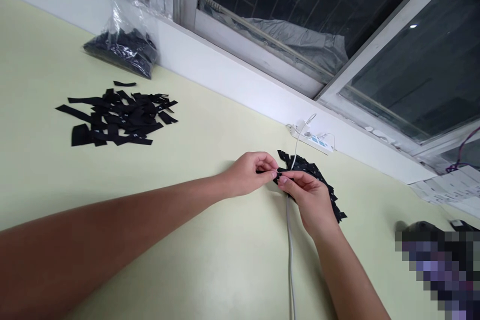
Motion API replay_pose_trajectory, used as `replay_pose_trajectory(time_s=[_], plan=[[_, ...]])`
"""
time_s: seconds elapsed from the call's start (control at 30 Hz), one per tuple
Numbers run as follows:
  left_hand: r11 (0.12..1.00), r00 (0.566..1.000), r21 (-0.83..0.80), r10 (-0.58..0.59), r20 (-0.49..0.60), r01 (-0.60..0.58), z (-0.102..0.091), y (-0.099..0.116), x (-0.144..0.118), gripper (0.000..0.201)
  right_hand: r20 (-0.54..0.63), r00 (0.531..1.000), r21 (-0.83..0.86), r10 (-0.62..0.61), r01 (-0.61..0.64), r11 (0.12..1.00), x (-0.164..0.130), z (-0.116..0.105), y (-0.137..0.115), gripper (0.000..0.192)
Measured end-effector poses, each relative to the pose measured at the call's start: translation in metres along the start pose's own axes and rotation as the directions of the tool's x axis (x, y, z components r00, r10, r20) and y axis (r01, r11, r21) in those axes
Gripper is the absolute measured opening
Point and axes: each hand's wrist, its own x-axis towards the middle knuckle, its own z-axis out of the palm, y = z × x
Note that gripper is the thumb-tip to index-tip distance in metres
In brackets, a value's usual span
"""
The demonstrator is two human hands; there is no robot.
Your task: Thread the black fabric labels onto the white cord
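Observation:
My left hand and my right hand meet above the pale green table. Together they pinch one small black fabric piece between thumbs and fingertips. Right behind my right hand lies a fanned row of small folded black pieces. A loose pile of flat black fabric strips is spread on the table at the far left, apart from both hands.
A clear plastic bag holding more black pieces leans on the white window ledge. A white power strip sits by the wall; its grey cable runs toward me under my right hand. A blurred dark patch is at the lower right.

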Motion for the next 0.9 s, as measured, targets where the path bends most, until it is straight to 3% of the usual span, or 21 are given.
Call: replay_pose_trajectory(time_s=[0.27,0.57,0.9], plan=[[1.000,1.000,0.006,0.012,-0.024,-0.011,0.0013,-0.0004,0.0004,0.009,0.043,0.992,0.191,0.118,-0.124,0.974,-0.0003,0.0004,-0.0061,0.037],[0.999,0.999,0.027,0.039,0.003,-0.039,0.0012,0.0002,-0.0004,0.009,0.002,0.997,0.102,0.075,-0.074,0.992,-0.0003,0.0035,-0.0043,0.043],[0.996,0.998,0.067,0.055,0.036,-0.057,0.0026,0.0035,-0.0025,0.008,0.012,0.999,0.153,0.045,-0.046,0.987,0.0003,0.0072,-0.0001,0.038]])
